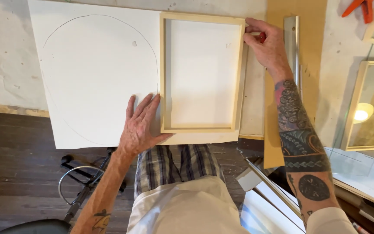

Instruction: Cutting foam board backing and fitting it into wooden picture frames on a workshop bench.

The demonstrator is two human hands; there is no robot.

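A pale wooden frame (202, 73) lies flat on a white board (96, 73), near the board's right end, its near rail just short of the board's near edge. The left hand (140, 125) lies open and flat, fingers spread on the board and touching the frame's left rail near its near corner, likely to keep both from sliding. The right hand (267, 45) is curled at the frame's far right corner, pinching a small red tool (261, 37), which seems to be run along the outer edge; what kind of tool it is cannot be told, as the fingers cover most of it. A faint pencilled oval (100, 78) marks the board's left part. A metal ruler (291, 43) lies on brown card (297, 11) just right of the hand. Further right, a second frame (371, 106) and an orange clamp (360, 8) are cut off by the picture's edge.
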